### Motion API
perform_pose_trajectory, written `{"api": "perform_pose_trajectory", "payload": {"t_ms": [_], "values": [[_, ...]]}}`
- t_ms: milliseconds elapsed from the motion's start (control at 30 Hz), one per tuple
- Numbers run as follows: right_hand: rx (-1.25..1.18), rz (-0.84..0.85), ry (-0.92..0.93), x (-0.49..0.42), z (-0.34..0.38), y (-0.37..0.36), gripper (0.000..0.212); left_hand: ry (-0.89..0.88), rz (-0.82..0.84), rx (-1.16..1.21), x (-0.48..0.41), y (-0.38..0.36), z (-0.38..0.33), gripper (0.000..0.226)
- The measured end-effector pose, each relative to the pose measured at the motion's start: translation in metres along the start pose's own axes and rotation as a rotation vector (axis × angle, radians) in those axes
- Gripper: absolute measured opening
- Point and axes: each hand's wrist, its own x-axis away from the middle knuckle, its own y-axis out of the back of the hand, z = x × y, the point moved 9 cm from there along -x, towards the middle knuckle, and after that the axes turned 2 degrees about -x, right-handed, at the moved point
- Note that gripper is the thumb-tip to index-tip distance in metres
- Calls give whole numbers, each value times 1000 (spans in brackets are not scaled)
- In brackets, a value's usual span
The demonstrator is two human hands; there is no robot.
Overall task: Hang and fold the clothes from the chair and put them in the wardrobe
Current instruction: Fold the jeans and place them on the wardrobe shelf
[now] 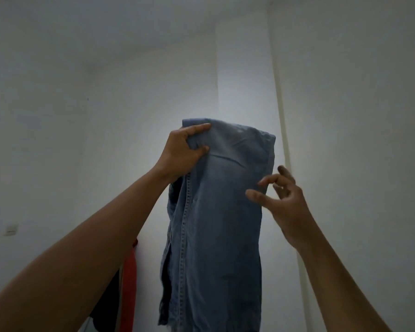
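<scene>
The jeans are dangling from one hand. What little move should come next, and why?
Probably the right hand should close on the right edge of the jeans. Only the left hand grips them, at the top left corner, while the right hand's fingers are spread beside the edge, holding nothing. Two grips would steady them for folding.

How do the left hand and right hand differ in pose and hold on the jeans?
The left hand grips the top of the jeans, fingers curled round the denim; the right hand holds nothing, its fingers loosely spread. The left hand sits higher, at the top corner; the right hand is lower, by the opposite edge. Both are raised toward the same garment.
</scene>
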Motion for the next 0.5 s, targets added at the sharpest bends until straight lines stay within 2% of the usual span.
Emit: {"api": "perform_pose_trajectory", "payload": {"t_ms": [100,300,500], "values": [[-144,142,-110,47,-36,-23,39,-17,-12,-9,-5,-1,-5,53],[-227,187,-140,58,-49,-33,31,-79,-74,-12,-4,7,-18,49],[-262,217,-197,55,-53,-43,36,-47,-124,26,1,20,-13,47]]}}
